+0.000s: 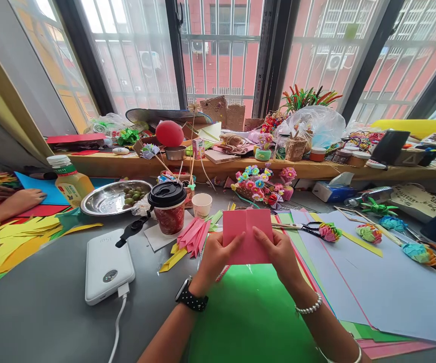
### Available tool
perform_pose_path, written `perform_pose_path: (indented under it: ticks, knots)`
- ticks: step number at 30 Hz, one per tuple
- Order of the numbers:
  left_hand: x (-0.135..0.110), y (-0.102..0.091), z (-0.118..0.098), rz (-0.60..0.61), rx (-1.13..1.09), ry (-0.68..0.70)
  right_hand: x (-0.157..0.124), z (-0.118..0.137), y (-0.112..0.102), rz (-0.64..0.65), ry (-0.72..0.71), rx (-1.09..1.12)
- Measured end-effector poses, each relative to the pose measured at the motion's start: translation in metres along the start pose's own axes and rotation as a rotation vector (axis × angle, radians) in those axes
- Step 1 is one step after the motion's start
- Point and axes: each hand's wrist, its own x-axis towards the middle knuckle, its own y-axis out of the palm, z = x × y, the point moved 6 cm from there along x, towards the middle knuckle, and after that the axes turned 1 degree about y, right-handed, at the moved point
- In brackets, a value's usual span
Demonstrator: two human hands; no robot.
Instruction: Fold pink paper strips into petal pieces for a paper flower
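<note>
A pink sheet of paper (248,247) with a crease down its middle is held up in front of me. My left hand (218,254) grips its left side, thumb on the near face. On the opposite side my right hand (278,247) pinches it the same way; the fingers of both hands are mostly hidden behind the paper. Below lies a green sheet (255,312). Folded pink paper strips (195,236) rest left of my hands. Scissors (308,229) lie to the right, near a folded multicoloured paper bud (329,232).
A lidded coffee cup (170,214), a paper cup (201,205) and a metal plate of fruit (100,199) stand behind. A power bank (108,267) with a cable is at left. Another person's hand (26,200) rests at the far left. White sheets (384,282) cover the right.
</note>
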Motion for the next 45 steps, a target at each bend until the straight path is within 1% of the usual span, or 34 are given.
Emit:
perform_pose_path:
  ticks: [3,6,11,16,22,24,29,31,35,38,41,45]
  knots:
    - [0.0012,-0.0011,0.0006,0.032,0.046,0.016,0.0009,0.0002,-0.0021,0.007,-0.015,-0.041]
    - [0.001,-0.0028,0.0032,-0.008,0.091,0.033,0.0014,-0.001,-0.0007,0.025,-0.002,0.011]
    - [-0.0018,-0.0015,0.001,-0.076,0.069,0.046,0.0005,-0.0013,0.0022,0.021,0.034,0.118]
    - [-0.0027,0.0006,-0.0022,-0.078,0.018,0.017,-0.0012,-0.0017,0.0044,0.02,0.067,0.183]
    - [-0.0019,-0.0011,-0.0009,-0.108,0.034,0.02,-0.0012,-0.0043,0.0064,0.027,0.082,0.212]
    - [-0.0012,-0.0011,0.0006,-0.092,0.017,0.008,-0.0005,-0.004,0.0054,0.028,0.073,0.19]
    - [0.0008,0.0038,0.0022,0.073,-0.05,-0.043,0.0018,0.0002,-0.0016,-0.009,0.005,0.004]
    - [0.0011,0.004,0.0024,0.098,-0.052,-0.055,0.0024,0.0007,-0.0027,-0.01,-0.005,-0.012]
    - [0.0009,0.0047,0.0045,0.098,-0.084,-0.08,0.0023,-0.0012,-0.0021,-0.008,0.011,0.038]
    - [0.0004,0.0051,0.0052,0.075,-0.109,-0.081,0.0015,-0.0026,-0.0013,-0.021,0.016,0.073]
    - [0.0001,0.0045,0.0051,0.056,-0.086,-0.076,0.0012,-0.0026,-0.0012,-0.035,0.005,0.077]
    - [0.0005,0.0033,0.0051,0.058,-0.068,-0.077,0.0024,-0.002,-0.0017,-0.011,0.022,0.045]
